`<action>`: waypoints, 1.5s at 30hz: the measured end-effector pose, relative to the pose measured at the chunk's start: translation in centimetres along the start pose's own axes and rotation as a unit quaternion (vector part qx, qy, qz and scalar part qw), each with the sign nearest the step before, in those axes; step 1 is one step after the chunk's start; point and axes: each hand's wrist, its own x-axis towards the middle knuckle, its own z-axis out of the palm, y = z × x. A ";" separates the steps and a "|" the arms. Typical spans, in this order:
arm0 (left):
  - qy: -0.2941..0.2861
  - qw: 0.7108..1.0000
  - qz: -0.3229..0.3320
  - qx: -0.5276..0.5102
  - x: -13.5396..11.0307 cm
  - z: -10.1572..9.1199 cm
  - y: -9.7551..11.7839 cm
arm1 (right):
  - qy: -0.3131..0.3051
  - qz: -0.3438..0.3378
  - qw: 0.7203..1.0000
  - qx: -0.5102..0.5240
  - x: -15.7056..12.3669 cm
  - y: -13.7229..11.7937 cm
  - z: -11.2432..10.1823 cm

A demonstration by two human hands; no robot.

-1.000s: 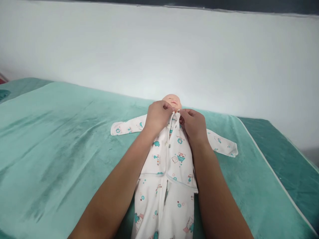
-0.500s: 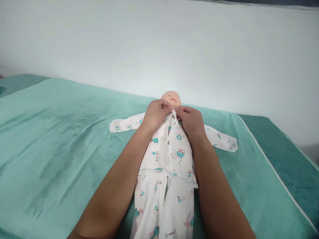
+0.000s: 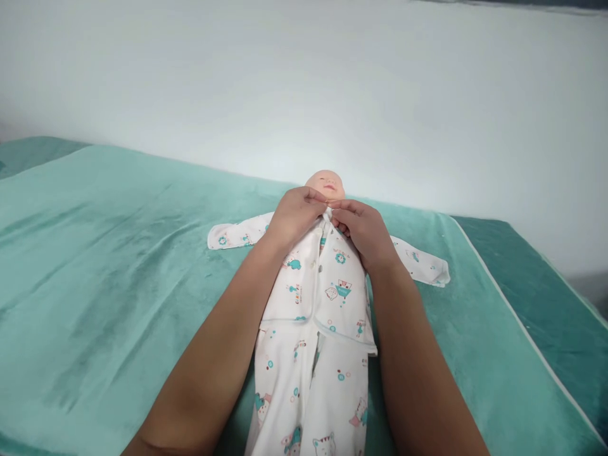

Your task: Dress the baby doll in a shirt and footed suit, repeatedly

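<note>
A baby doll (image 3: 327, 182) lies on its back, its head toward the wall. It wears a white printed baby shirt (image 3: 339, 288) and matching pants (image 3: 335, 386). My left hand (image 3: 299, 212) and my right hand (image 3: 361, 228) meet at the collar just under the doll's chin. Fingertips of both are pinched on the two front edges of the shirt there. Below them the front edges lie side by side, with a small button showing on the left edge. The doll's sleeves stretch out to either side. My fingers hide the fastening at the neck.
A light green plush blanket (image 3: 142, 266) with a pale border spreads under the doll. Darker green cloth (image 3: 536, 272) shows at the right. Behind the doll rises a white wall (image 3: 285, 82).
Both hands stay at the collar, with the fingers shifted slightly and pressed closer together over the neck edge. The whole view has moved a little.
</note>
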 end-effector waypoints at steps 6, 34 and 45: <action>0.029 0.999 -0.030 -0.010 -0.5 0.2 0.5 | 0.031 -0.027 0.994 -0.099 -0.7 -0.4 0.7; -0.065 0.984 0.061 0.157 -6.1 -3.4 1.1 | 0.029 -0.035 0.942 -0.333 -6.3 -3.0 0.9; -0.059 0.971 0.110 0.202 -6.4 -2.3 1.4 | 0.022 0.009 0.997 -0.073 -5.9 -1.7 0.6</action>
